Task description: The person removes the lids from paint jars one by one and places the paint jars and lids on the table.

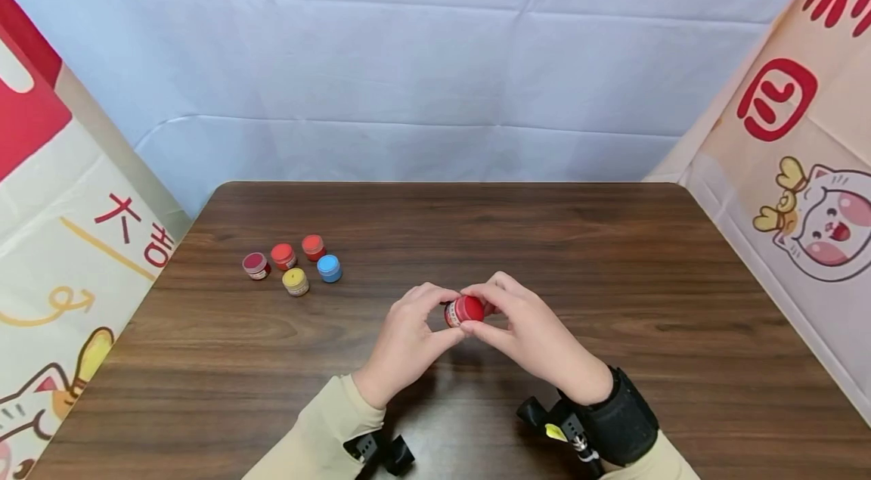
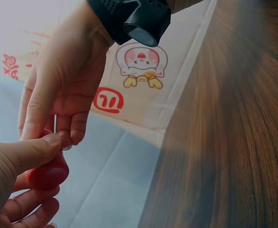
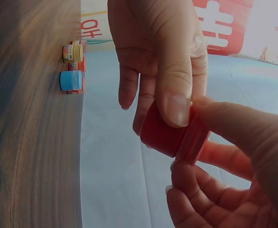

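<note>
The left hand (image 1: 408,340) and right hand (image 1: 527,321) pinch a red jar (image 1: 468,309) over the table (image 1: 612,253), fingers against thumbs. Farther left, a yellow jar (image 1: 296,283) and blue jar (image 1: 330,269) partly front two orange-red jars (image 1: 283,256).

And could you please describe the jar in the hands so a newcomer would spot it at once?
Above the dark brown table, the left hand and right hand meet. Pinched between their fingertips is a small, red-lidded jar. Five other jars stand grouped farther off to the left, two with similar red lids, but this one alone is held.
</note>
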Demonstrator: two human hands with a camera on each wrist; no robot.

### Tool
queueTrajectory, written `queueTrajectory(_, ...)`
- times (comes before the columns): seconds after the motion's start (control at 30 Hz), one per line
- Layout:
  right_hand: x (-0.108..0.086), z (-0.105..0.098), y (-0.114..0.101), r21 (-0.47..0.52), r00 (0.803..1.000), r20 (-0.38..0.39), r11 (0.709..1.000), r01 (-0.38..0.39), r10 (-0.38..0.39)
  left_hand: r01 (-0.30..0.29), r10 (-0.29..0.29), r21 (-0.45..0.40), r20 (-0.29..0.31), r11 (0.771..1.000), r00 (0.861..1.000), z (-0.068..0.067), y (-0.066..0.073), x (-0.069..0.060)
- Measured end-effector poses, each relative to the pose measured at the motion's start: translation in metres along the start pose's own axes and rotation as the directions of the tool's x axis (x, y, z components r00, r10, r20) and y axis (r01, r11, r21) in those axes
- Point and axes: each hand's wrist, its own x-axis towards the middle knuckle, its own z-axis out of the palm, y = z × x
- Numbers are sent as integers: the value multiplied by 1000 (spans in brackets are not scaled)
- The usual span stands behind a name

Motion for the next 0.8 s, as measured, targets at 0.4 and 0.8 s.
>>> queueTrajectory(0.4,0,-6,3,42,1000,26,999,13,-14,16,-15,-30,21,999,1000,-1,2,0)
queueTrajectory(0.8,2,-5,-1,-24,989,-50,990,-138,137,-21,23,69,-24,997,999,-1,2,2)
